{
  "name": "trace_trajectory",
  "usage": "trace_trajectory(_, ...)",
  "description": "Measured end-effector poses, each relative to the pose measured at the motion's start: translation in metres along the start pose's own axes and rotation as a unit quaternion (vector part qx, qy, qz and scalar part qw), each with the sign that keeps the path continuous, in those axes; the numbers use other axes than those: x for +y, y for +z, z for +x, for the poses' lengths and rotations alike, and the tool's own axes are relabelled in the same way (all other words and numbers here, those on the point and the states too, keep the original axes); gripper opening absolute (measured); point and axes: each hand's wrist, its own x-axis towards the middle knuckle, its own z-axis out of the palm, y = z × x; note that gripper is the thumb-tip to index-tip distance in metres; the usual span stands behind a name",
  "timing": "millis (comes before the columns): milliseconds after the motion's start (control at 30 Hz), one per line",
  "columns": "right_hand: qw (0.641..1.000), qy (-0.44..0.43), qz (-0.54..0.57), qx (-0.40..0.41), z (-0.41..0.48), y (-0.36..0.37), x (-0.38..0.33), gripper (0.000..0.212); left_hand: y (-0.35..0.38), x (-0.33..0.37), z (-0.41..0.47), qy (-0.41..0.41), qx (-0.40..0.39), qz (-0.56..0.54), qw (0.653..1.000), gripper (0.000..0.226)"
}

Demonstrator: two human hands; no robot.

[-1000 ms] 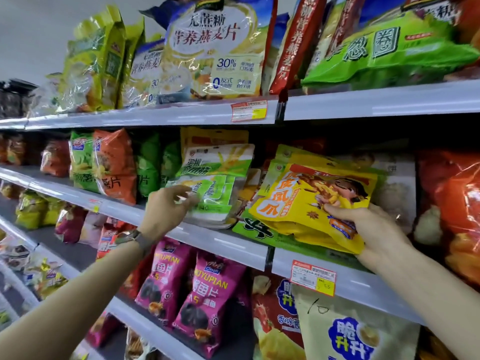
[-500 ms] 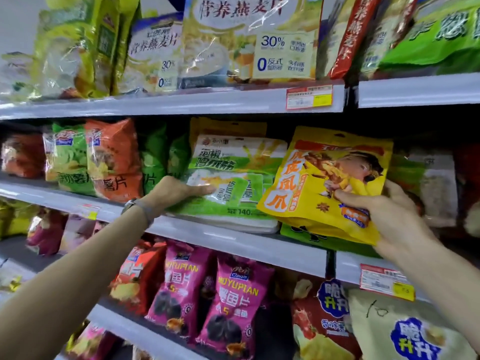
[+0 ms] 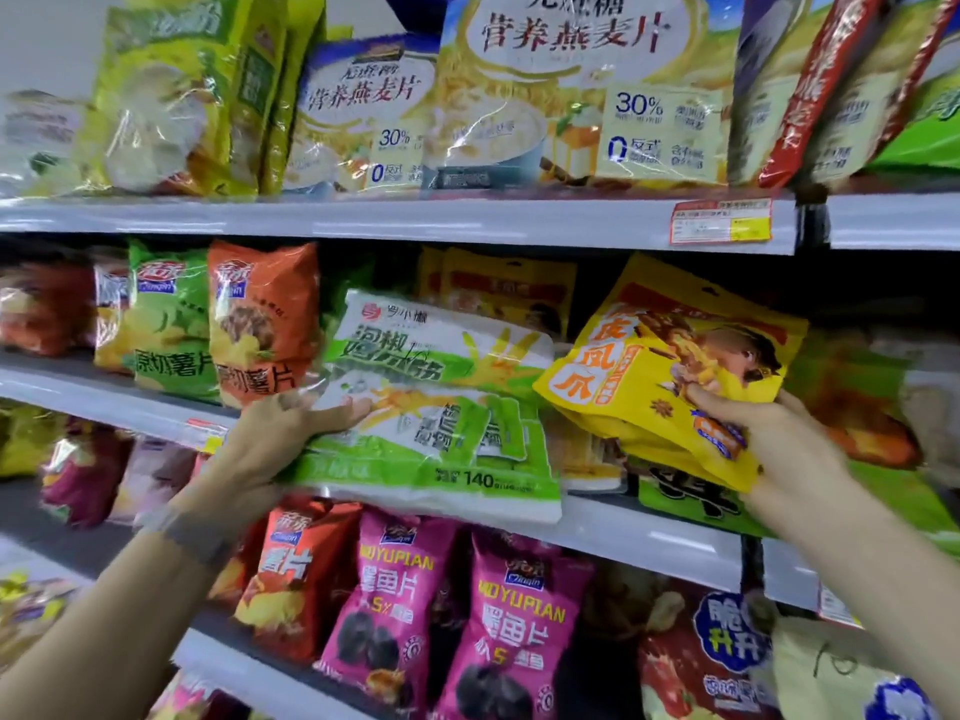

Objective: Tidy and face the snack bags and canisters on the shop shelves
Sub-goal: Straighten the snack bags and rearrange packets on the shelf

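Note:
A stack of green-and-white snack bags [image 3: 441, 407] lies tilted on the middle shelf [image 3: 623, 537], its front edge hanging over the shelf lip. My left hand [image 3: 275, 439] grips the stack's left end, thumb on top and fingers underneath. To the right, my right hand [image 3: 769, 439] pinches the lower right corner of a yellow chicken-feet bag [image 3: 649, 371] and holds it lifted off the shelf, tilted, with more yellow bags bunched under it.
Orange and green crisp bags [image 3: 218, 324] stand upright left of the stack. Large oat cereal bags [image 3: 545, 90] fill the top shelf. Magenta bags [image 3: 457, 626] stand on the shelf below. A flat green bag [image 3: 691, 496] lies under the yellow one.
My left hand has closed on the left end of the green-and-white stack and raised it a little. The yellow bag stays lifted in my right hand. The view has moved closer.

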Motion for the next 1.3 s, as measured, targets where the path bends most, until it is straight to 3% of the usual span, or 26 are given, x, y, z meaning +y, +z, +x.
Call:
trace_trajectory(100, 1.000, 0.004, -0.025, -0.005, 0.007, 0.035, 0.014, 0.064, -0.029, -0.011, -0.027, -0.007, 0.019, -0.007, 1.000, 0.039)
trace_trajectory(200, 0.999, 0.003, -0.041, 0.013, 0.016, 0.069, 0.033, 0.060, -0.058, -0.019, -0.048, -0.024, 0.056, -0.008, 0.998, 0.042)
trace_trajectory(333, 0.998, 0.040, -0.036, 0.018, 0.052, 0.103, 0.072, 0.118, -0.096, -0.026, -0.077, -0.014, 0.090, -0.004, 0.996, 0.071)
trace_trajectory(400, 0.998, 0.051, -0.045, 0.009, 0.112, 0.103, 0.112, 0.130, -0.114, -0.028, -0.092, -0.006, 0.112, -0.004, 0.994, 0.081)
trace_trajectory(467, 0.997, 0.057, -0.053, -0.011, 0.114, 0.125, 0.124, 0.137, -0.126, -0.027, -0.107, -0.007, 0.121, -0.002, 0.993, 0.070)
trace_trajectory(533, 0.995, 0.036, -0.093, 0.002, 0.069, 0.152, 0.104, 0.123, -0.131, -0.025, -0.123, -0.005, 0.133, -0.008, 0.991, 0.048)
trace_trajectory(600, 0.987, -0.015, -0.153, 0.048, 0.044, 0.167, 0.094, 0.108, -0.136, -0.025, -0.133, -0.004, 0.146, -0.013, 0.989, 0.041)
trace_trajectory(733, 0.948, -0.133, -0.287, -0.026, 0.028, 0.171, 0.096, 0.078, -0.149, -0.023, -0.141, -0.004, 0.161, -0.031, 0.986, 0.084)
trace_trajectory(867, 0.900, -0.164, -0.397, -0.080, 0.019, 0.171, 0.094, 0.054, -0.137, -0.019, -0.141, 0.001, 0.148, -0.071, 0.986, 0.089)
trace_trajectory(933, 0.889, -0.165, -0.421, -0.075, 0.016, 0.169, 0.092, 0.059, -0.127, -0.017, -0.137, 0.002, 0.143, -0.084, 0.986, 0.055)
trace_trajectory(1000, 0.875, -0.161, -0.453, -0.060, 0.014, 0.166, 0.092, 0.081, -0.113, -0.014, -0.133, -0.002, 0.142, -0.092, 0.986, 0.020)
trace_trajectory(1067, 0.864, -0.159, -0.475, -0.049, 0.008, 0.162, 0.091, 0.095, -0.101, -0.014, -0.127, 0.001, 0.142, -0.087, 0.986, 0.017)
trace_trajectory(1133, 0.870, -0.176, -0.458, -0.043, 0.001, 0.153, 0.089, 0.090, -0.085, -0.012, -0.120, 0.005, 0.143, -0.086, 0.986, 0.032)
trace_trajectory(1200, 0.899, -0.172, -0.396, -0.070, -0.014, 0.142, 0.077, 0.077, -0.067, -0.010, -0.112, 0.013, 0.132, -0.087, 0.987, 0.045)
trace_trajectory(1300, 0.955, -0.083, -0.242, -0.149, -0.037, 0.123, 0.055, 0.045, -0.033, -0.007, -0.094, 0.011, 0.114, -0.098, 0.989, 0.051)
